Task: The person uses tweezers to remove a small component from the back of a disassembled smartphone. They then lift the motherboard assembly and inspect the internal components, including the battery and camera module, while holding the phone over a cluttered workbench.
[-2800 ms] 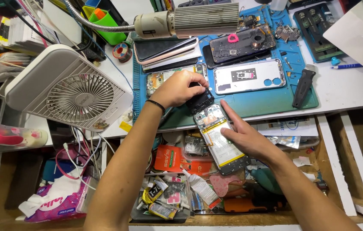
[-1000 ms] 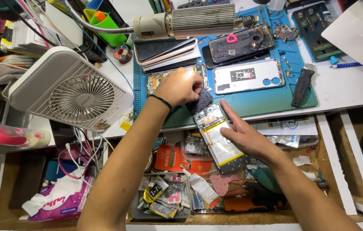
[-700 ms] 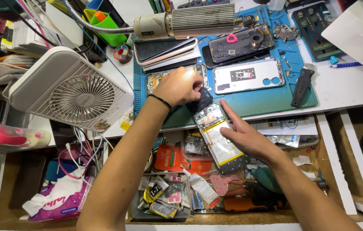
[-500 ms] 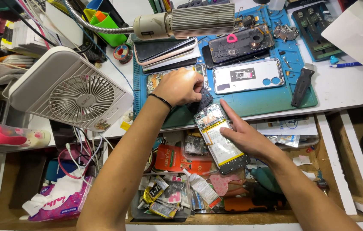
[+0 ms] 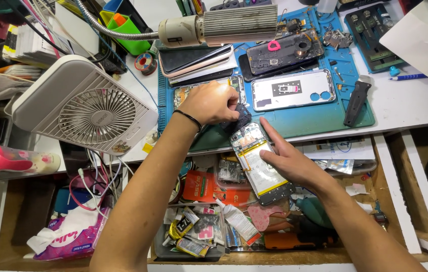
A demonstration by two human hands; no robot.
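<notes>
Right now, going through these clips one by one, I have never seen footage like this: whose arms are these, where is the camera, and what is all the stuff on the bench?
There is no machine here. A person wears a camera on the head, looking down at their own two bare hands. The left hand, with a dark band at the wrist, presses on a small dark part at the top end of an opened phone. The right hand steadies that phone from the side. The phone juts over the bench edge, above an open drawer of small packets. On the blue work mat lie a white phone back cover and more dismantled phones. A white fan sits to the left.
</notes>
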